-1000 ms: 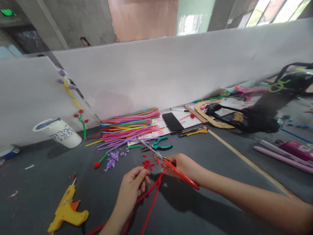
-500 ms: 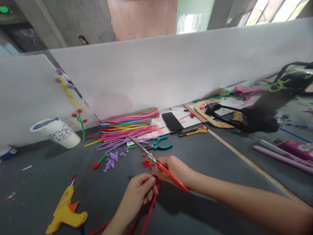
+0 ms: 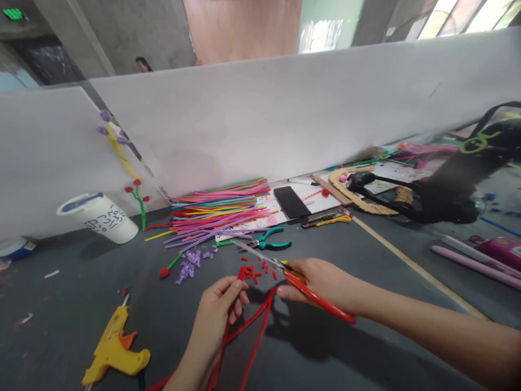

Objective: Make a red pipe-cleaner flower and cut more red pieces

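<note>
My left hand (image 3: 227, 301) pinches a bundle of red pipe cleaners (image 3: 221, 350), whose tips show just above the fingers. To its right, my right hand (image 3: 313, 279) is closed round the red-handled scissors (image 3: 321, 300), their blades pointing up and left. Other red strands run from the thumb of my right hand down past my left hand. Small red cut pieces (image 3: 257, 274) lie on the dark table just beyond both hands. A pile of purple cut pieces (image 3: 191, 265) is further left.
A yellow glue gun (image 3: 116, 350) lies at left, near a white cup (image 3: 101, 218). Behind are colored pipe cleaners (image 3: 220, 209), teal pliers (image 3: 271, 243), a phone (image 3: 291, 202) and a yellow cutter (image 3: 331, 218). A black device (image 3: 439, 184) stands at right; a person's head shows over the partition.
My hands have moved apart, the left one leftward and the right one rightward with the scissors. Red strands now stretch between them, and more of the red cut pieces show.
</note>
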Demonstrator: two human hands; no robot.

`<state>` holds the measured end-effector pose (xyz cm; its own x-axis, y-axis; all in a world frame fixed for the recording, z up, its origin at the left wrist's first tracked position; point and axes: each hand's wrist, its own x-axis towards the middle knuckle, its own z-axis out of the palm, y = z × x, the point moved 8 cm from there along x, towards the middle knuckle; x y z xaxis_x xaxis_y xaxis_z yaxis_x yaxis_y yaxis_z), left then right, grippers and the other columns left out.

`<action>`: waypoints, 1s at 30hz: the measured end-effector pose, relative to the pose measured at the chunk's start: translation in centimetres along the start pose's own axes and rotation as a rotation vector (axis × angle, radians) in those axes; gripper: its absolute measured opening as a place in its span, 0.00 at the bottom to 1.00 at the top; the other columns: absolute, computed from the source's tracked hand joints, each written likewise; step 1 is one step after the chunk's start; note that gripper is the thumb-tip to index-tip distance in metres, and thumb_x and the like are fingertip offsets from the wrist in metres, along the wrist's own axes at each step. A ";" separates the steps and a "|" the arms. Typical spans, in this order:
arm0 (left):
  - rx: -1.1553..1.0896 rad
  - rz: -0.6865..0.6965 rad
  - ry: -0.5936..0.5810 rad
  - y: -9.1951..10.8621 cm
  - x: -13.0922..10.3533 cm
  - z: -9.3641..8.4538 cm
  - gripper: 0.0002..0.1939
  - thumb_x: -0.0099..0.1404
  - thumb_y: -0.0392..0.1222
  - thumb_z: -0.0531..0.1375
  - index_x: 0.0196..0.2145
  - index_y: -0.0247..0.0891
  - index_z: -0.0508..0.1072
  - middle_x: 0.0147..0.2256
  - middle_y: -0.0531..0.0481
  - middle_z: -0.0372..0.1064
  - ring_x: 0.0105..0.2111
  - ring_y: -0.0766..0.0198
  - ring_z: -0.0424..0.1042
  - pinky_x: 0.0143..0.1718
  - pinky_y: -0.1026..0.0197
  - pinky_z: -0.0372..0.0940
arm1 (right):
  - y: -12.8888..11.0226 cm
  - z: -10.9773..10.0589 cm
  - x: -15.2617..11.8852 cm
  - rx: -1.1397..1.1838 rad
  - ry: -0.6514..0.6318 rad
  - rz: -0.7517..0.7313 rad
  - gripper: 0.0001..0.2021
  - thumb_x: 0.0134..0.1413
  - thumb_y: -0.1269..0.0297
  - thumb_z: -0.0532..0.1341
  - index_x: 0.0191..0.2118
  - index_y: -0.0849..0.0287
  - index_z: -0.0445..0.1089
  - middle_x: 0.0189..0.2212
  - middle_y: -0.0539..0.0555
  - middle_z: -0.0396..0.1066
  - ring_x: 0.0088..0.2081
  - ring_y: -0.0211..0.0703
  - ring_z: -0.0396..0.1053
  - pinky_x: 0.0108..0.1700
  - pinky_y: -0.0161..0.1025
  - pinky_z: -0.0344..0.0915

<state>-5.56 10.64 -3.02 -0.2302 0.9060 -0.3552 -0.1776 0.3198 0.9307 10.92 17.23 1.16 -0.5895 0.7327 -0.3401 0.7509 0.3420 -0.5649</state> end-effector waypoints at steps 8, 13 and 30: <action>0.066 0.021 0.010 0.6 -0.1 1.0 0.14 0.52 0.49 0.60 0.24 0.33 0.72 0.17 0.54 0.64 0.13 0.75 0.51 0.13 0.70 0.42 | 0.7 3.3 -2.7 -0.007 -0.204 -0.001 0.22 0.51 0.41 0.50 0.26 0.57 0.63 0.18 0.48 0.61 0.19 0.36 0.55 0.20 0.32 0.49; 0.140 0.024 -0.021 0.4 -0.4 1.0 0.14 0.54 0.49 0.58 0.22 0.33 0.71 0.16 0.54 0.63 0.13 0.75 0.48 0.15 0.69 0.42 | -0.1 3.6 -2.4 0.010 -0.199 -0.037 0.20 0.52 0.45 0.52 0.25 0.58 0.63 0.17 0.48 0.59 0.18 0.35 0.54 0.20 0.32 0.48; 0.163 0.013 -0.012 0.0 0.1 0.9 0.15 0.54 0.50 0.58 0.21 0.34 0.70 0.15 0.55 0.62 0.13 0.74 0.49 0.15 0.68 0.42 | 0.8 4.1 -2.3 0.047 -0.217 -0.013 0.23 0.50 0.40 0.50 0.24 0.57 0.61 0.17 0.47 0.59 0.18 0.35 0.54 0.20 0.32 0.49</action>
<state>-4.76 11.01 -2.98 -0.2194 0.9134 -0.3429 -0.0168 0.3479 0.9374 11.62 13.42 -1.61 -0.6529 0.5831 -0.4834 0.7312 0.3187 -0.6032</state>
